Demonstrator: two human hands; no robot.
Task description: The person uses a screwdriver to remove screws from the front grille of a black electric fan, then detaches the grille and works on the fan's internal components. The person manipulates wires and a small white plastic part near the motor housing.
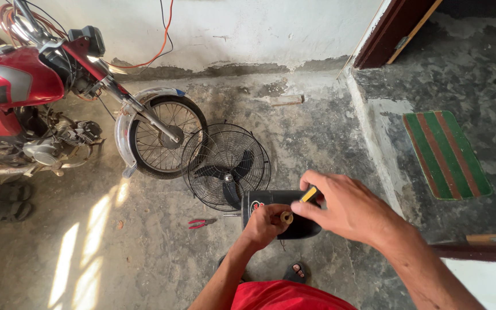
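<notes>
- Head view, looking down at both hands over a stained concrete floor [162, 258].
- Left hand [266, 225]: curled tight, pinching a small ring-shaped brass-coloured part [286, 217] between thumb and fingers. I cannot tell whether it is a nut, a bush or a cap.
- Right hand [348, 208]: closed round a tool with a yellow-and-black handle [310, 194], probably a screwdriver. The tip is hidden behind the fingers; only the handle end shows.
- Both hands meet just above the black motor housing [285, 211] of a pedestal fan, which lies with its round wire guard [225, 166] and dark blades towards the wall.
- Handling judgement, small part: rigid metal, very light, smooth. I judge it easy to drop and quick to roll off on this floor. Best held by its outer rim in a fingertip pinch, as it is now.
- Handling judgement, fan: head-heavy at the motor, and the wire guard is thin and would bend under load. I would grip the housing body, not the cage.
- Red-handled pliers [202, 223] lie on the floor just left of the housing, apart from both hands.
- A red motorcycle [15, 86] stands at left, its front wheel [165, 136] near the fan guard; I cannot tell whether they touch.
- A green-and-red striped mat [446, 154] lies well apart to the right, past the raised step.
- A sandalled foot [297, 271] shows below the housing.
</notes>
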